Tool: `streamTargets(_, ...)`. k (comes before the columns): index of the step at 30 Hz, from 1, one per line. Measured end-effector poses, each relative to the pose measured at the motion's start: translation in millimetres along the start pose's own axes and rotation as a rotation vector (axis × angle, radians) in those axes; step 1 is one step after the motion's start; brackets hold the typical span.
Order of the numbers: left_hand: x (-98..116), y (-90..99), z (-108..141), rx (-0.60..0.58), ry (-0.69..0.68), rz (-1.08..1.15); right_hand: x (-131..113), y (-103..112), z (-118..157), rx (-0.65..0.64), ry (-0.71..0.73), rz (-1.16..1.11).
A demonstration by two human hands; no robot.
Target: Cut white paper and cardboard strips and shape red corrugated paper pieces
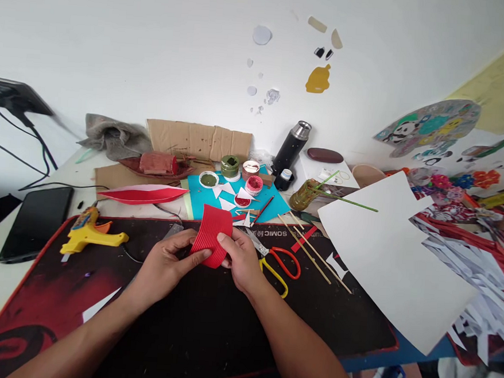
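A red ribbed piece (212, 232), curved and lined with parallel ridges, is held above the black desk mat (207, 330). My left hand (166, 266) grips its lower left edge, thumb on the front face. On its right side my right hand (241, 256) pinches it, with the thumb on the ridges and the fingers behind, mostly hidden. Scissors (279, 264) with red and yellow handles lie just right of my right hand. Behind the hands, a red and white boat-like shape (143, 194) rests near the mat's back edge.
A yellow glue gun (95, 237) and black phone (37, 223) lie left. Paint jars (230, 167) stand on blue paper (197, 199), near a black flask (291, 148). Thin sticks (316, 254) and a large white sheet (394, 251) are right. A brown model boat (157, 165) sits behind.
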State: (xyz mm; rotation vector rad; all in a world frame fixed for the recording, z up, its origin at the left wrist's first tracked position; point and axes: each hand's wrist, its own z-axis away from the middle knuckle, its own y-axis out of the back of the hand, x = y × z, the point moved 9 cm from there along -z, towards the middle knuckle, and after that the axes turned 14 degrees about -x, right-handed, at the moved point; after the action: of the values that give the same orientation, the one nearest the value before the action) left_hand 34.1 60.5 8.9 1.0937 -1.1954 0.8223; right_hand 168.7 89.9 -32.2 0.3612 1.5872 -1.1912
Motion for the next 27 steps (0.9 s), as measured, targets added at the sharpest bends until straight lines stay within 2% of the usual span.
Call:
streamTargets(4, -4, 4.3, -1, 0.035, -0.008, 0.049, 1, 0, 0, 0.009, 0.001, -0.039)
streamTargets(13, -20, 1.3, -5, -0.088, 0.085, 0.139, 12, -7, 1, -0.093, -0.069, -0.17)
streamTargets(17, -14, 0.8, -3, -0.08, 0.049, 0.093, 13, -7, 1, -0.07, -0.072, -0.18)
streamTargets(23, 6, 4.3, -2, 0.002, -0.028, 0.024, 18, -11, 2, -0.074, -0.114, -0.241)
streamTargets(27, 7, 8.0, -3, 0.009, -0.016, 0.032, 16, -14, 2, -0.12, -0.109, -0.251)
